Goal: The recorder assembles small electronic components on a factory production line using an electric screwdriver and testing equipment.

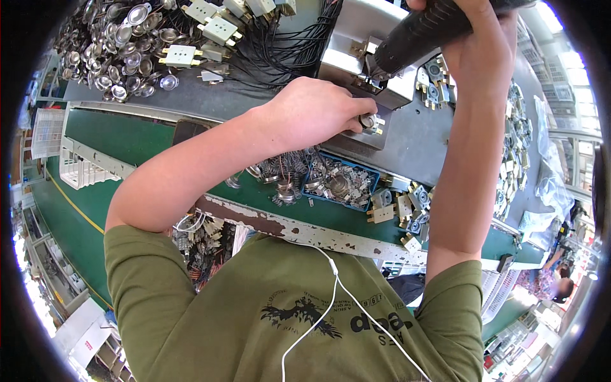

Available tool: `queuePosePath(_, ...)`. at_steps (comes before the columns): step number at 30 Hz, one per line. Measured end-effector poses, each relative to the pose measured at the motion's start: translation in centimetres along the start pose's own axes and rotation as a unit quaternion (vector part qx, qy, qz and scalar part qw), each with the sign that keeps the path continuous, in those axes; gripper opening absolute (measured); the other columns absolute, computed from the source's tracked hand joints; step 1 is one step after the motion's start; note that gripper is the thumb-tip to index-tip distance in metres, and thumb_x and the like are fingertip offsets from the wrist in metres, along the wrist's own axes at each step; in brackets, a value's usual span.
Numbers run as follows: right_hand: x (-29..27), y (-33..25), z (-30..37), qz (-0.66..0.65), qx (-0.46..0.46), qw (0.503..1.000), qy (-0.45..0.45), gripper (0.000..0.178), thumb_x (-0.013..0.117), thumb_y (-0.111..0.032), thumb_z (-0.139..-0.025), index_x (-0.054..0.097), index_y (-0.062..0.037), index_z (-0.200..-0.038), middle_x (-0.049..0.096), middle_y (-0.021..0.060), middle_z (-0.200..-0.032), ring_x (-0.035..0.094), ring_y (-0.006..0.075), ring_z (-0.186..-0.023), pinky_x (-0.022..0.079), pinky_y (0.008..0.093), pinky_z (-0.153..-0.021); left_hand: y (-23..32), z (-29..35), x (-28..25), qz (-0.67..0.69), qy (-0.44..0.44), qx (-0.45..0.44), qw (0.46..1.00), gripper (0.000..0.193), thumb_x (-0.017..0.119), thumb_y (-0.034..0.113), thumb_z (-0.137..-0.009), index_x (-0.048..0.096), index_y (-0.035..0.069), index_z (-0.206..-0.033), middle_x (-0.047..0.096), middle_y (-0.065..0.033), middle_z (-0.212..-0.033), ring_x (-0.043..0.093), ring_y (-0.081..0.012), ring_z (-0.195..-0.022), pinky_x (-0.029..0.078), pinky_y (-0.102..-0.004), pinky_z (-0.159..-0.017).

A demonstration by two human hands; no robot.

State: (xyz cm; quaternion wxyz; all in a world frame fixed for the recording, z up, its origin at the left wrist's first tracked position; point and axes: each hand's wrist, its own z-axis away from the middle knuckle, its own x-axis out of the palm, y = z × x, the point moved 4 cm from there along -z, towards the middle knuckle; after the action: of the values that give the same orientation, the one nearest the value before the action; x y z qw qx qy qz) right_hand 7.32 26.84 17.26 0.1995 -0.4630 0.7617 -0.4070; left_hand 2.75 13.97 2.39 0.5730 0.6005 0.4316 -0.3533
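Observation:
My left hand [310, 111] pinches a small round metal-and-white part with brass tabs [369, 122] at the front of a shiny metal fixture [400, 88]. My right hand [480, 41] grips a thick black power screwdriver [414, 39]. The tool is tilted, its narrow end down at the fixture, where another small part with brass tabs [363, 48] sits. The exact contact at the tool's tip is hidden. Below my left hand, a blue tray [310, 188] holds many small metal pieces.
Round metal caps [121, 51] pile up at the far left, beside white blocks with brass prongs [219, 30] and black wires [280, 54]. Assembled pieces lie by the tray [417, 207] and along the right [512, 159]. A chipped metal rail [267, 223] runs along the near edge.

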Motion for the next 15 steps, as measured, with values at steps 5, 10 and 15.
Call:
queuePosePath(5, 1.3, 0.0, 0.7, 0.061, -0.046, 0.994, 0.078, 0.057, 0.072, -0.01, -0.089, 0.043, 0.0038, -0.137, 0.071, 0.0154, -0.102, 0.068, 0.0168, -0.078, 0.057, 0.0293, -0.068, 0.2, -0.1, 0.2, 0.002, 0.025, 0.02, 1.0, 0.025, 0.063, 0.03, -0.096, 0.066, 0.017, -0.117, 0.072, -0.0084, -0.086, 0.072, -0.0285, -0.085, 0.056, -0.043, -0.069)
queuePosePath(10, 2.9, -0.4, 3.2, 0.147, -0.195, 0.953, 0.179, 0.056, 0.069, 0.002, -0.093, 0.036, 0.0031, -0.138, 0.069, 0.0116, -0.097, 0.069, 0.0163, -0.076, 0.059, 0.0274, -0.063, 0.5, 0.2, -0.2, -0.036, 0.03, 0.012, 0.999, 0.024, 0.062, 0.032, -0.097, 0.066, 0.019, -0.116, 0.071, -0.0066, -0.084, 0.072, -0.0281, -0.084, 0.056, -0.042, -0.068)
queuePosePath(15, 1.3, -1.5, 5.6, 0.201, -0.076, 0.964, 0.158, 0.045, 0.072, -0.003, -0.093, 0.048, 0.0034, -0.131, 0.069, 0.0107, -0.089, 0.064, 0.0145, -0.06, 0.053, 0.0262, -0.054, 0.2, 0.7, 0.5, -0.012, 0.066, 0.019, 0.998, 0.026, 0.063, 0.035, -0.096, 0.065, 0.019, -0.117, 0.071, -0.0063, -0.084, 0.071, -0.0276, -0.085, 0.056, -0.0426, -0.068)
